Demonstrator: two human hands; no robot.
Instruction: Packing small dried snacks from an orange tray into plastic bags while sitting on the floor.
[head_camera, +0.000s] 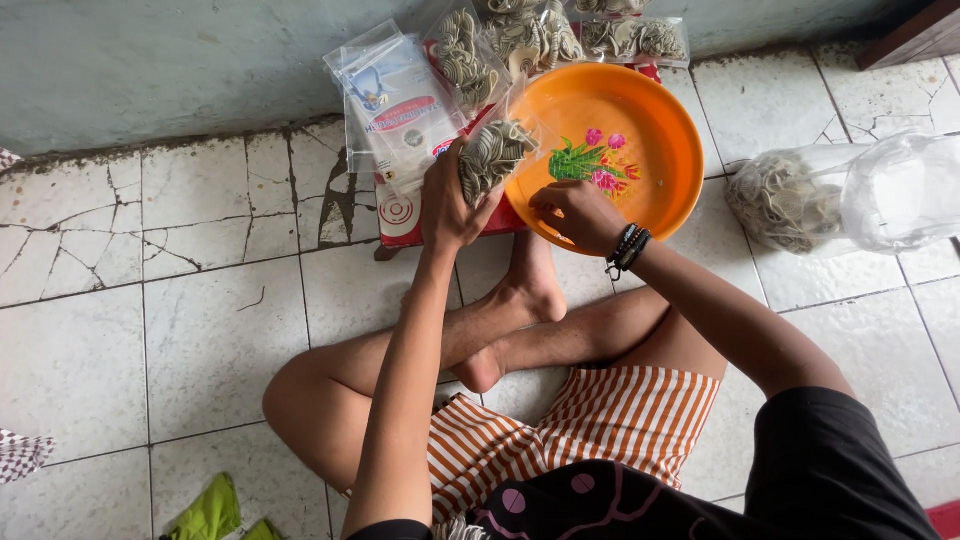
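Upper centre of the frame: a person sits cross-legged on cracked white floor tiles (210, 330), seen from the head camera. Left hand (448, 205) is raised and clenched round a small clear bag of ridged grey-beige crackers (492, 152), gripping it from below; the bag's open top leans over the rim of an orange plastic tray (660, 140) with a flower print. Right hand (572, 212), black bead bracelet at the wrist, rests inside the tray near its lower left edge, fingers curled down; I cannot tell whether they pinch anything. The tray looks bare apart from the print and is propped tilted on a red-and-white box, not flat.

Around it: flat empty clear pouches (395, 95) at upper centre-left, touching the box; several filled cracker packs (560, 35) along the top edge against the wall; a large clear sack of the same crackers (800, 200) at right, apart from the tray.

Risks, as a judgement: the bag is held by one hand only with its mouth open, so a looser grip or more tilt could spill crackers onto the floor. The tray sits slanted on the box, so pressure from the right hand on its low edge could slide or flip it. Squeezing the bag hard could crush the brittle pieces.
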